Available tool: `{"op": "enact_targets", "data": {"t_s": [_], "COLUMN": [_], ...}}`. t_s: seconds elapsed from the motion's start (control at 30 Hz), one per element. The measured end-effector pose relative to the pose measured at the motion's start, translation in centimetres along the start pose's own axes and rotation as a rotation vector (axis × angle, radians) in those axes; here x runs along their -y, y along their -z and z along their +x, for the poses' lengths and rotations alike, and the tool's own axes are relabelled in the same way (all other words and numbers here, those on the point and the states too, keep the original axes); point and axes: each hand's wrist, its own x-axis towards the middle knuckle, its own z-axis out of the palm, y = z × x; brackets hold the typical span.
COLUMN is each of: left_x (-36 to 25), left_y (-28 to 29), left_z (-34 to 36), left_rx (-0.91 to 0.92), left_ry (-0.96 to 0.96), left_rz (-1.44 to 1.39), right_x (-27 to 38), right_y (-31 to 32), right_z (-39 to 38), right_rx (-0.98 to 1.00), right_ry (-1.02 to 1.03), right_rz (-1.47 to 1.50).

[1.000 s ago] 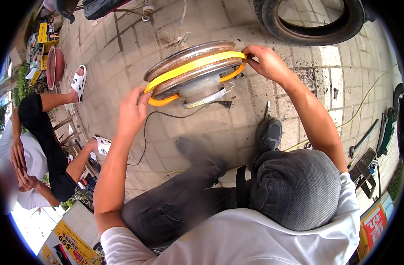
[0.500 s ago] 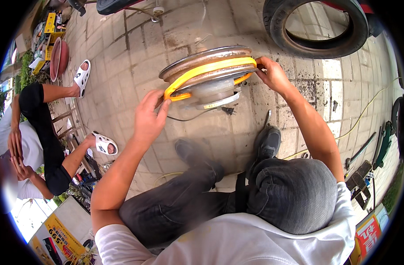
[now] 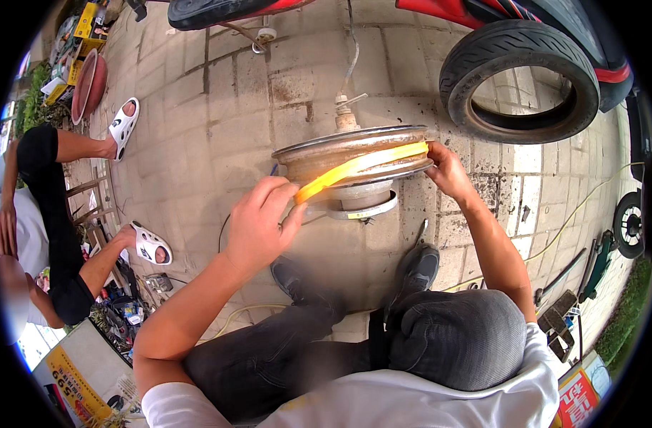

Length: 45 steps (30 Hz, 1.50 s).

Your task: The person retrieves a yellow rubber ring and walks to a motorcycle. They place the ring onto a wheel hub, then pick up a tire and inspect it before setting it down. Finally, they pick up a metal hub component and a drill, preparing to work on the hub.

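A rusty metal wheel rim [image 3: 301,160] with a grey hub [image 3: 358,191] lies tilted on the paving, its axle fitting [image 3: 344,114] and a cable beyond it. A yellow band [image 3: 368,158] runs across the rim's near side. My left hand [image 3: 262,217] is closed on the band's left end, slightly off the rim, with thumb and fingers toward the wheel. My right hand [image 3: 447,170] grips at the rim's right end, where the band meets it; its fingertips are partly hidden there.
A loose black tyre [image 3: 518,43] lies back right beside a red-and-black scooter [image 3: 440,11]. At left a seated person in white slides [image 3: 153,242] is near a red basin [image 3: 89,85], boxes and clutter [image 3: 130,307]. Tools [image 3: 557,328] and a small wheel [image 3: 627,225] lie right.
The wheel and both my hands sit lower in the view, as do the tyre and scooter. The band's orange loops below the rim no longer show; its left end is pulled nearer me.
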Motion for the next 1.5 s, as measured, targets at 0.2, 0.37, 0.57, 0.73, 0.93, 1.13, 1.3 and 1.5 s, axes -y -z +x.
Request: {"op": "enact_targets", "data": {"t_s": [0.2, 0.37, 0.57, 0.73, 0.93, 1.13, 1.3, 1.5], "left_x": [1.7, 5.6, 6.5, 3.6, 1.7, 0.8, 0.8, 1.3], "left_y": [0.0, -0.4, 1.7, 1.0, -1.1, -3.2, -4.2, -4.5], "left_z": [-1.7, -2.7, 0.2, 4.0, 0.9, -2.9, -5.6, -6.7], "left_rx": [0.033, -0.017, 0.165, 0.289, 0.131, 0.151, 0.174, 0.152], "left_ry": [0.064, 0.433, 0.215, 0.004, -0.094, -0.204, -0.218, -0.197], "left_rz": [-0.305, -0.699, -0.417, -0.248, -0.153, -0.106, -0.089, -0.075], "right_x": [0.6, 1.0, 2.5, 2.8, 3.4, 1.4, 1.1, 1.2], "right_y": [1.5, 1.4, 1.2, 1.5, 1.4, 0.8, 0.0, -0.5], "right_z": [-0.1, -0.2, 0.1, 0.5, -0.3, -3.1, -4.2, -4.9], "right_rx": [0.068, 0.034, 0.014, 0.017, -0.013, 0.035, 0.012, -0.034], "right_ry": [-0.092, -0.107, -0.1, -0.045, 0.035, 0.219, 0.319, 0.321], "right_rz": [0.209, 0.102, -0.037, -0.219, -0.32, -0.424, -0.447, -0.45]}}
